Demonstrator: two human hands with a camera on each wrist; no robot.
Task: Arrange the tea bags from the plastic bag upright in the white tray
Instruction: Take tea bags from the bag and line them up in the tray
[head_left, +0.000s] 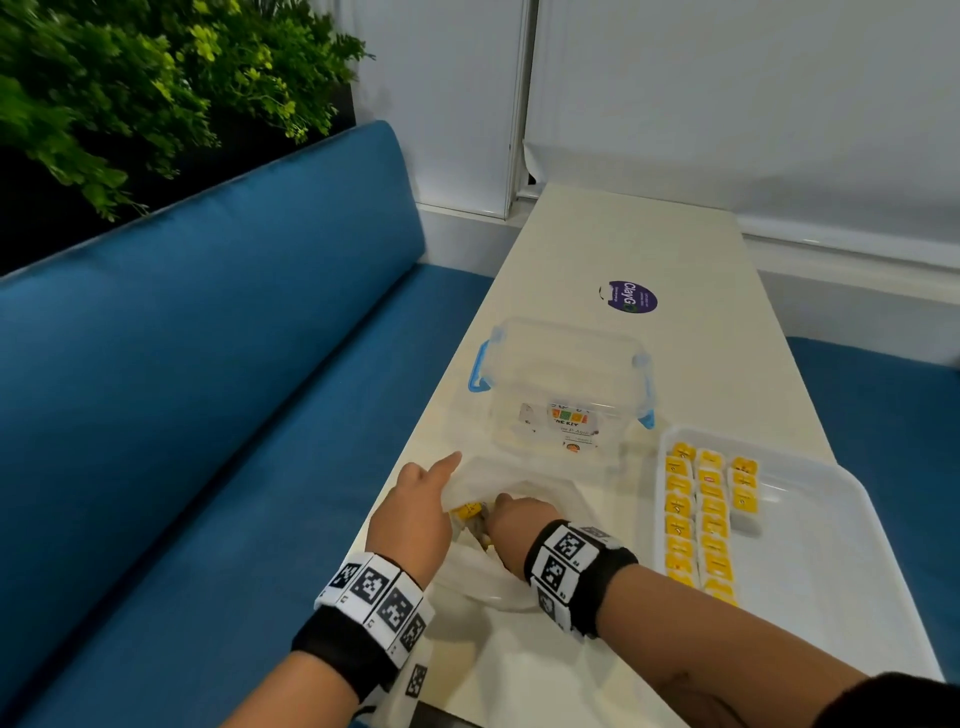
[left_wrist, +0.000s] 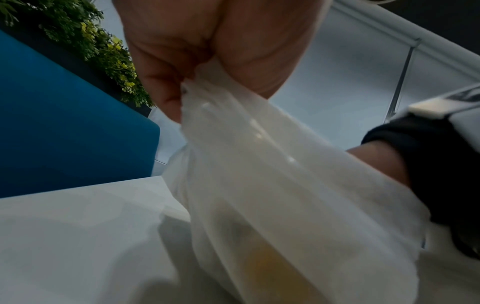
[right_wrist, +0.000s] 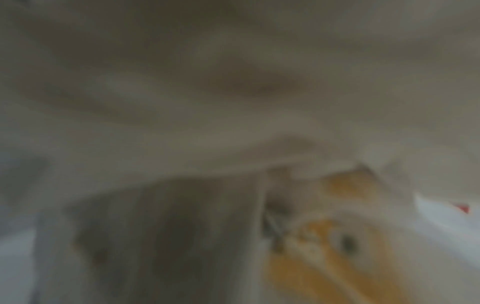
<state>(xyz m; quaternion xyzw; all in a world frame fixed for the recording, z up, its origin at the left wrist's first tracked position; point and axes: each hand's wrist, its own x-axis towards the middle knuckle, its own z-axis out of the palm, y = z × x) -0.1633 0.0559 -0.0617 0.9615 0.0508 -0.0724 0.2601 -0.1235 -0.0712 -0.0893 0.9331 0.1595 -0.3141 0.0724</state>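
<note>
A translucent plastic bag (head_left: 524, 491) lies on the white table between my hands. My left hand (head_left: 423, 501) pinches the bag's rim; the left wrist view shows thumb and fingers (left_wrist: 207, 61) clamped on the plastic bag (left_wrist: 272, 185). My right hand (head_left: 511, 522) reaches into the bag's mouth and its fingers are hidden. Yellow tea bags (head_left: 466, 509) show inside, blurred tea bags (right_wrist: 324, 257) in the right wrist view. The white tray (head_left: 810, 551) at the right holds several rows of upright yellow tea bags (head_left: 701, 519).
A clear plastic box (head_left: 563, 384) with blue latches stands just beyond the bag. A purple sticker (head_left: 631, 298) lies farther back on the table (head_left: 649, 239). A blue bench (head_left: 182, 389) runs along the left, with plants (head_left: 130, 88) behind it.
</note>
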